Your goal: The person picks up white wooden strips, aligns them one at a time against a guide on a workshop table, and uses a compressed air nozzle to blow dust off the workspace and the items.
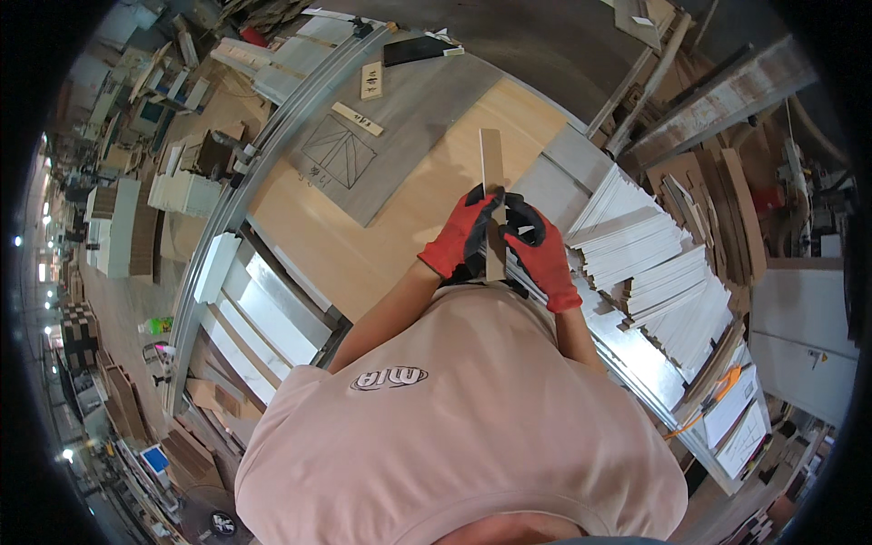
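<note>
A narrow wooden board strip [492, 163] is held upright in front of my body, with its lower end close to my shirt. My left hand [465, 232], in a red glove with black fingers, is closed around the strip's left side. On the other side, my right hand [542, 252] wears a matching glove. Its fingers are curled, and the tips meet the strip's right edge. Beyond the hands lies a light wood panel [363, 259] with a grey board [400, 136] on it, which bears a drawn line figure.
Two small marked wood pieces, one of them a narrow strip [357, 119], lie on the grey board. Stacked white strips [636, 245] fan out at right. A metal rail [263, 145] borders the left. A rusty beam [727, 100] juts in at upper right.
</note>
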`<state>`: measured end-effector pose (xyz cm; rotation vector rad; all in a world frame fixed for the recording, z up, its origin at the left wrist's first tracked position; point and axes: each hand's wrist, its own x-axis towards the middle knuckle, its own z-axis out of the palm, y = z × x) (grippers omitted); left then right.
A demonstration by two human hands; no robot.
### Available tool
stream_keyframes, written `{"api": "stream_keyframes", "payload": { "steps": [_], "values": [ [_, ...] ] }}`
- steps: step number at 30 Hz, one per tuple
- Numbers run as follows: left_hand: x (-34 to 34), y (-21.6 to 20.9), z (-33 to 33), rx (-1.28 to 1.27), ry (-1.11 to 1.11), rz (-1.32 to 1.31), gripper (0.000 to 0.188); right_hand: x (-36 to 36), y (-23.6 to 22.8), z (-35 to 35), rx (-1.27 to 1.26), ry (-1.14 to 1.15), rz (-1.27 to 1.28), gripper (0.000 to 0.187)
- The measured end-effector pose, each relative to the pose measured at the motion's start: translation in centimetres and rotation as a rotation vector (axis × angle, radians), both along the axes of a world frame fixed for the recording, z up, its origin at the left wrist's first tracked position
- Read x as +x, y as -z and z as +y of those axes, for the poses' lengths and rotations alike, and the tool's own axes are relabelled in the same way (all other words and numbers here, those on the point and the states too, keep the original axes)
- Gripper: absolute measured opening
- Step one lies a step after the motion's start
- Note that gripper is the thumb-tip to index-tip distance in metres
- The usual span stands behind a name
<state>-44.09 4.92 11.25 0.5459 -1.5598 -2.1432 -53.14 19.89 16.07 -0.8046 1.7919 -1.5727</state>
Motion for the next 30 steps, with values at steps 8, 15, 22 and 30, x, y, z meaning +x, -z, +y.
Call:
{"api": "stream_keyframes", "payload": {
  "steps": [8,15,22,30],
  "values": [
    [-0.5,-2.2,0.5,0.396,0.138,-0.137,0.052,-3.6,-0.1,5.5,0.567,0.421,0.544,0.055],
    [-1.2,-0.8,1.4,0.472,0.181,-0.17,0.044,-8.3,0.9,9.8,0.841,0.741,0.675,0.063],
    [-2.1,1.1,0.8,0.601,0.285,-0.192,0.051,-9.6,0.1,14.8,0.768,1.025,0.481,0.055],
    [-2.1,-0.4,2.2,0.629,0.251,-0.243,0.051,-5.6,7.8,26.3,0.58,1.441,0.153,0.036]
  ]
}}
